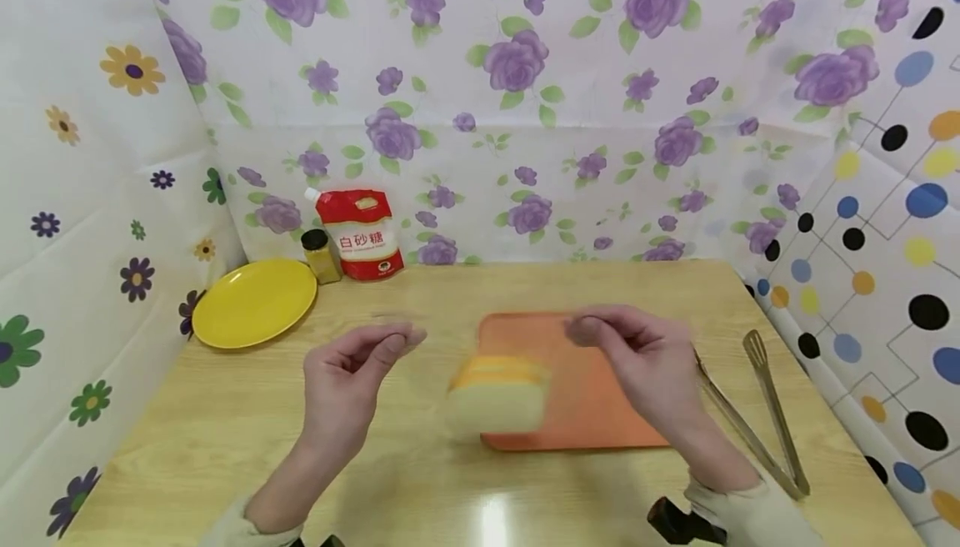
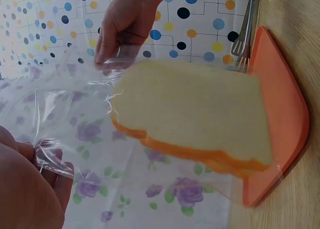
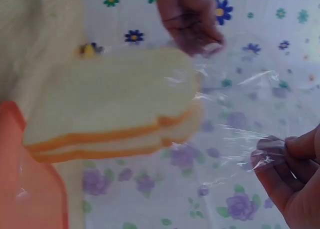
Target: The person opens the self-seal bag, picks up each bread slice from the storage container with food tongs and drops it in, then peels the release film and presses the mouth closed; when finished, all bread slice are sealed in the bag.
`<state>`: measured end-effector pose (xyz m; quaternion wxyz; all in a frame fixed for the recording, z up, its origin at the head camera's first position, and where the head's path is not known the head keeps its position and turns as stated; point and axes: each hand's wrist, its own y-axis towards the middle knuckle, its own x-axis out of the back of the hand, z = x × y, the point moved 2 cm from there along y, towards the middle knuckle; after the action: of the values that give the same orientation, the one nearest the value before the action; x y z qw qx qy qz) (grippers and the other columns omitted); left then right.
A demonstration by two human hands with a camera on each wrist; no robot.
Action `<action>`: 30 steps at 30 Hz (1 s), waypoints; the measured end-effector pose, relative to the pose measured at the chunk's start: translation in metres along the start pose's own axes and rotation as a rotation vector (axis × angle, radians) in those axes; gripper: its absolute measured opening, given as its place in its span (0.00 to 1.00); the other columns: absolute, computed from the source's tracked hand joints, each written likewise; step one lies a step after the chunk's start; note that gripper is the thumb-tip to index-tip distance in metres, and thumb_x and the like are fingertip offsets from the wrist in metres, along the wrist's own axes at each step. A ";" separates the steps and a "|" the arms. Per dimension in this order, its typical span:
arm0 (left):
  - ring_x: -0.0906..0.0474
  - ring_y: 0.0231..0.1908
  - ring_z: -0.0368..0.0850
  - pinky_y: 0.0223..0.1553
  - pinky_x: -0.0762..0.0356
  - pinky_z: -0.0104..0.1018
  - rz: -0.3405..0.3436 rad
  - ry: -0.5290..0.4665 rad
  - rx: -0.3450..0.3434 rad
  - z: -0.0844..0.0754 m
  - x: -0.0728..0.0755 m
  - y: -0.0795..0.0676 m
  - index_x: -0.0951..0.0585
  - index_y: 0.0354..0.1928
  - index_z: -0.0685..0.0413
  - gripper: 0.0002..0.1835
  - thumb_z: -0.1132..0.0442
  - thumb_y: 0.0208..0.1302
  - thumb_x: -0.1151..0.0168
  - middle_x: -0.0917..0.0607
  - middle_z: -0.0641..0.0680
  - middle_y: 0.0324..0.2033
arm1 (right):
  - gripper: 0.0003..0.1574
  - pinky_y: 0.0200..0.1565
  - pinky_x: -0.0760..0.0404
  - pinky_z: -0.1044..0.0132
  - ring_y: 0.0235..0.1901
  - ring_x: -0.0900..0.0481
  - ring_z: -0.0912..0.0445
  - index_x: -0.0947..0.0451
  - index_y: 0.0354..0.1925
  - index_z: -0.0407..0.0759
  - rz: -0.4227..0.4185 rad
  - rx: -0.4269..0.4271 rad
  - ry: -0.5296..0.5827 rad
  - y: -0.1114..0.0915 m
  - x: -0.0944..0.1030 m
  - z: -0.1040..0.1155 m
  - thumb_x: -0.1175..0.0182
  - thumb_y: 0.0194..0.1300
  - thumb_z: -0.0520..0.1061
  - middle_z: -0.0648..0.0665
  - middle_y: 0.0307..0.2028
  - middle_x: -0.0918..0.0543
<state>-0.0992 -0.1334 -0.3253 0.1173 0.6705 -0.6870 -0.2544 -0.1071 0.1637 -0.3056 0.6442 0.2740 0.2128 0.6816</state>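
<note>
My left hand (image 1: 347, 380) and right hand (image 1: 654, 368) are raised apart above the table, each pinching the top of a clear plastic bag (image 2: 47, 106) between thumb and fingers. Bread slices (image 1: 497, 403), pale with orange-brown crusts, hang low in the bag between the hands; they are blurred in the head view. In the right wrist view at least two slices (image 3: 115, 99) lie face to face. The bag's film is barely visible in the head view but glints near the fingers in both wrist views. Behind the bread lies an orange cutting board (image 1: 600, 418).
Metal tongs (image 1: 772, 422) lie at the right, beside the board. At the back left are a yellow plate (image 1: 255, 303), a small black-capped jar (image 1: 321, 257) and a red-and-white sugar pouch (image 1: 360, 234). Patterned sheets (image 1: 517, 147) enclose the table's back and sides.
</note>
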 end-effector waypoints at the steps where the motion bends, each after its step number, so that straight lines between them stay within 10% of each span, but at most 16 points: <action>1: 0.13 0.41 0.48 0.50 0.20 0.40 -0.005 0.014 0.000 0.000 0.000 0.000 0.16 0.43 0.73 0.07 0.79 0.66 0.40 0.11 0.57 0.37 | 0.09 0.41 0.15 0.62 0.37 0.12 0.53 0.16 0.42 0.28 0.013 -0.018 0.002 0.000 0.000 -0.001 0.41 0.67 0.25 0.36 0.36 0.12; 15: 0.12 0.39 0.46 0.48 0.19 0.35 -0.006 0.025 0.025 -0.004 0.001 -0.013 0.14 0.41 0.69 0.08 0.80 0.66 0.41 0.11 0.56 0.34 | 0.13 0.40 0.15 0.64 0.36 0.12 0.53 0.16 0.42 0.27 0.043 0.045 0.013 -0.019 0.005 0.013 0.43 0.64 0.20 0.36 0.34 0.12; 30: 0.12 0.35 0.50 0.48 0.18 0.43 0.006 -0.004 0.233 0.001 -0.005 -0.039 0.15 0.39 0.64 0.07 0.74 0.70 0.42 0.11 0.57 0.31 | 0.10 0.36 0.14 0.54 0.29 0.13 0.47 0.16 0.38 0.30 -0.005 -0.375 0.032 -0.049 0.009 0.009 0.43 0.73 0.34 0.36 0.31 0.13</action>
<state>-0.0657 -0.1276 -0.3453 0.0379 0.6770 -0.7141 -0.1739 -0.0643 0.1764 -0.3292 0.6822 0.1379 0.0931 0.7120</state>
